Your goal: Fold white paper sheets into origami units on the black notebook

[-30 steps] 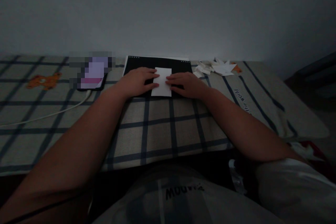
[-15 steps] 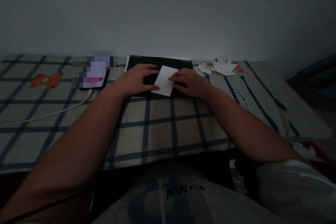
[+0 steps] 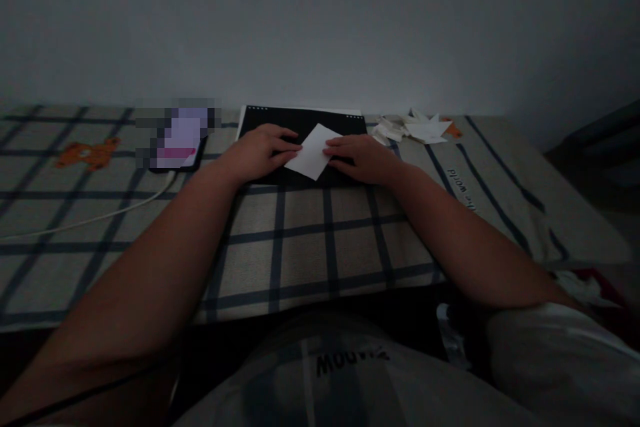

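A small white sheet of paper (image 3: 316,152), set at a slant like a diamond, lies over a black spiral-type pad or folder (image 3: 305,118) with a row of holes along its far edge. My left hand (image 3: 260,152) has its thumb and forefinger closed at the paper's left edge. On the right side of the sheet, my right hand (image 3: 364,157) grips it, fingertips resting on top and thumb close to the near edge. Whether the sheet is folded in layers cannot be made out in the dim light.
Folded white paper pieces (image 3: 425,128) lie right of the pad. To the left rests a phone (image 3: 183,137) with a white cable (image 3: 135,205) plugged in. A checked cloth (image 3: 305,233) covers the table, which meets a plain wall (image 3: 320,27) at the back.
The paper has turned clockwise between my hands, its near corner shifting left. My left thumb and forefinger have come closer together at its left edge.
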Tool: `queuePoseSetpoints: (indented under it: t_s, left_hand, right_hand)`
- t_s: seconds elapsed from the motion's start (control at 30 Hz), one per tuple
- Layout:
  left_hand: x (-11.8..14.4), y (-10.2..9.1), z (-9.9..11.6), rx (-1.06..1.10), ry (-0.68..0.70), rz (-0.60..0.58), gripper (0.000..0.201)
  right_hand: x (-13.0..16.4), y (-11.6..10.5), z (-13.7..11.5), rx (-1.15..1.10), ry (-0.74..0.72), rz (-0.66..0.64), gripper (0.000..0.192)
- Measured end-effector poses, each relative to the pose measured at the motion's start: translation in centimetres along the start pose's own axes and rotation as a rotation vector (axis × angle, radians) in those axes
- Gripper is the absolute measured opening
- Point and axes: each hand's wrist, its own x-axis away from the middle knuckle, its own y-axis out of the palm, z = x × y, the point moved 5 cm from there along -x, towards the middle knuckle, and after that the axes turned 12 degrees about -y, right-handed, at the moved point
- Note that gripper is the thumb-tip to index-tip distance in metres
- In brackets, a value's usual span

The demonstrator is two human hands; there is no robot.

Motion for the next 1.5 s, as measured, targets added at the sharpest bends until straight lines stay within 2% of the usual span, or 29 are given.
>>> queuePoseSetpoints:
  t_s: [0.13, 0.47, 0.63, 0.83, 1.1, 1.17, 1.27, 1.4, 1.5]
  left_hand:
    - [0.2, -0.2, 0.7, 0.046, 0.054, 0.016, 0.036]
    - [0.0, -0.3, 1.0, 0.029, 0.044, 0.068, 0.030]
    - [0.5, -1.0, 2.1, -0.008, 0.054, 0.038, 0.040]
    - [0.8, -1.3, 2.9, 0.002, 0.052, -0.012, 0.053]
    - [1.0, -1.5, 3.3, -0.016, 0.042, 0.011, 0.060]
    - [1.1, -1.5, 3.4, -0.040, 0.036, 0.015, 0.057]
    - [1.0, -1.5, 3.4, -0.093, 0.004, 0.029, 0.058]
    - [0.7, -1.7, 2.8, -0.100, -0.082, 0.107, 0.059]
    - [0.6, -1.8, 2.4, -0.055, -0.142, 0.151, 0.058]
  right_hand:
    - [-0.1, 0.2, 0.2, -0.006, 0.000, 0.037, 0.052]
    - [0.3, 0.1, 0.3, 0.076, -0.001, 0.031, 0.053]
    - [0.1, -0.3, 0.4, 0.127, 0.014, 0.013, 0.041]
    - [-0.1, -1.0, -0.1, 0.199, 0.020, -0.001, 0.036]
    - [-0.4, -1.5, -1.0, 0.287, 0.021, -0.037, 0.043]
    - [-0.3, -1.5, -0.8, 0.295, 0.028, 0.005, 0.045]
    - [-0.1, -1.8, -0.5, 0.299, 0.032, 0.138, 0.042]
    - [0.4, -2.7, -0.5, 0.308, 0.051, 0.313, 0.046]
    - [0.5, -3.0, -0.7, 0.274, 0.059, 0.342, 0.050]
